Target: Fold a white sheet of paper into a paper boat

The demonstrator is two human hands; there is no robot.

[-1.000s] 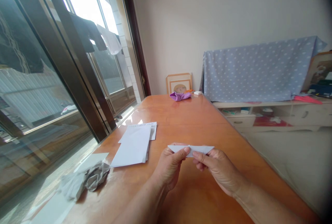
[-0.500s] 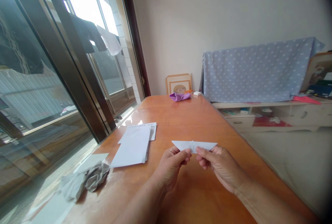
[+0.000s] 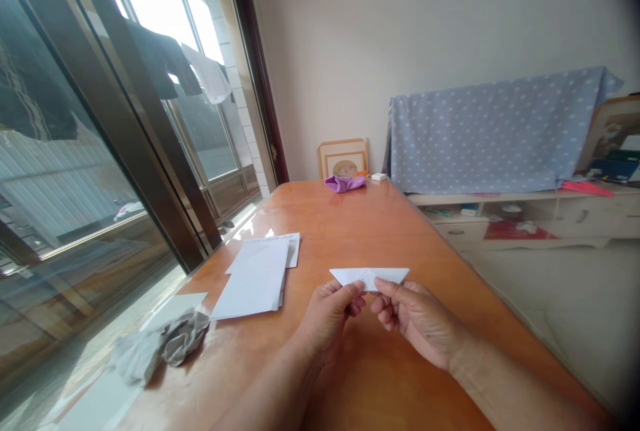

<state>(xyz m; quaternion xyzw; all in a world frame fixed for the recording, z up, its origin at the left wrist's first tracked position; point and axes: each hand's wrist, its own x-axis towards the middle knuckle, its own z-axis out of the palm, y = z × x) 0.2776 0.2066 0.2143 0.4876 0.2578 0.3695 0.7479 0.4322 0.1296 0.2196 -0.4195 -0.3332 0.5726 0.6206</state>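
As the left hand [image 3: 327, 328] and right hand [image 3: 420, 324] hold up a folded paper triangle [image 3: 369, 278], their fingers [image 3: 351, 293] pinch it from 2 sides above the wooden surface [image 3: 380, 378]; a stack of white sheets [image 3: 255, 279] lies just beside them, a purple cloth [image 3: 344, 183] well beyond.

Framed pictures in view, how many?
2. One framed picture stands against the wall at the far end of the orange wooden table; another stands on the cream cabinet at right, cut off by the image edge. Others may be hidden.
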